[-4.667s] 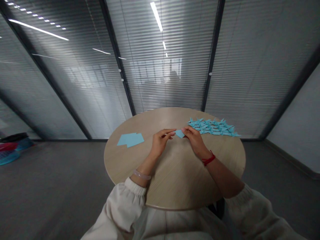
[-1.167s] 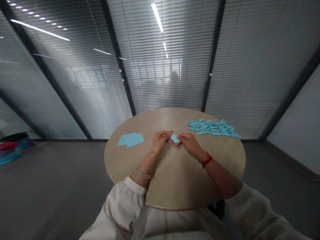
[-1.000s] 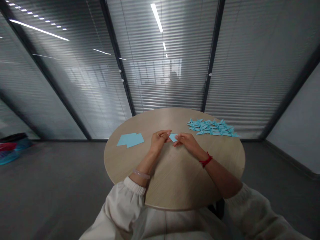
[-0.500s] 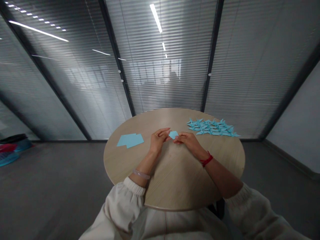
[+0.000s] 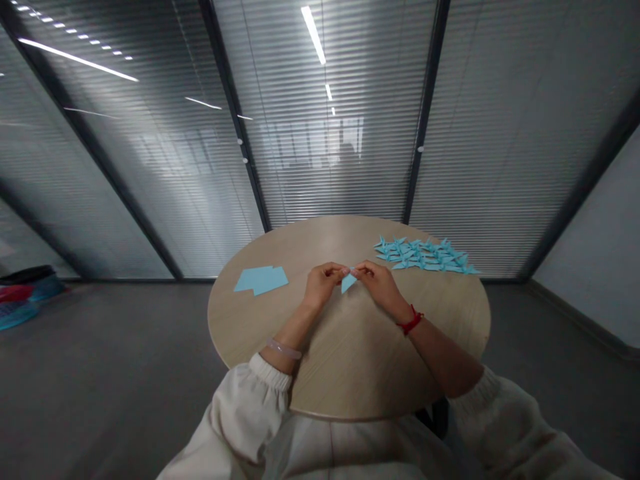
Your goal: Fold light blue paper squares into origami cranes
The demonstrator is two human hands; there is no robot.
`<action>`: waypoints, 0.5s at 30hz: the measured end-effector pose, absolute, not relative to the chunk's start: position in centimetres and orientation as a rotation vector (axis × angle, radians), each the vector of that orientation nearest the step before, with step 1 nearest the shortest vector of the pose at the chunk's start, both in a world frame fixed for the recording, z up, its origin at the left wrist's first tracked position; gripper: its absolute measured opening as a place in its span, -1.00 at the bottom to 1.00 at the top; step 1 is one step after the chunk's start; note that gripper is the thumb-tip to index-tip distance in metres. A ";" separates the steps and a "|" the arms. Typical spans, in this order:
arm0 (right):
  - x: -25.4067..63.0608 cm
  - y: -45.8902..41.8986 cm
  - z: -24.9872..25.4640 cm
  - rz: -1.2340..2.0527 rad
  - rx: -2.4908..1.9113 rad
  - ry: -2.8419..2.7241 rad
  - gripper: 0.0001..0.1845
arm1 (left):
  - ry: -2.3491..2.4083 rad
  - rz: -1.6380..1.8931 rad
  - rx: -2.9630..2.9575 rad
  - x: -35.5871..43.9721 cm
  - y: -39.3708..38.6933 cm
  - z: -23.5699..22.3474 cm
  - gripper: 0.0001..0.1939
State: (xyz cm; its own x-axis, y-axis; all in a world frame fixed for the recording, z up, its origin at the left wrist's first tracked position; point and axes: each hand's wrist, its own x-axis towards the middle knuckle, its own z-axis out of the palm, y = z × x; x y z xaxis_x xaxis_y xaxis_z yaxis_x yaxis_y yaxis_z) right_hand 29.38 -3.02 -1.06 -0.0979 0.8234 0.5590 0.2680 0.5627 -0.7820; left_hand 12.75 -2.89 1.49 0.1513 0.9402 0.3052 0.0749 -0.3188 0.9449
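Observation:
Over the middle of the round table, a small folded piece of light blue paper (image 5: 349, 283) is pinched between both my hands. My left hand (image 5: 323, 281) grips its upper left edge with thumb and fingertips. On the other side, my right hand (image 5: 377, 283) pinches the upper right edge, the fingertips of both hands nearly meeting. The paper's pointed lower part hangs below the fingers; its top is partly hidden by them. Flat blue paper sheets (image 5: 261, 280) lie overlapping to the left. Several folded blue paper cranes (image 5: 425, 255) stand in rows at the back right.
The round wooden table (image 5: 345, 380) has its near edge at my lap. Behind it rises a glass wall with blinds (image 5: 335, 193). Far left on the floor are bins or baskets (image 5: 30, 293) in blue, red and black.
The blue paper has been turned, so its point now faces down towards me. My hands have drawn closer together, with fingertips at the paper's top.

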 end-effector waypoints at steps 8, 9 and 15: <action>29.4 -3.0 -0.9 0.687 -0.918 -1.701 -0.62 | 1.061 1.384 1.620 12.7 -2.7 1.2 -0.67; 29.5 -3.1 -0.9 0.660 -0.939 -1.711 -0.63 | 1.058 1.381 1.632 12.7 -2.7 1.2 -0.66; 29.4 -3.5 -0.7 0.621 -1.002 -1.758 -0.66 | 0.986 1.297 1.698 12.8 -2.7 1.2 -0.62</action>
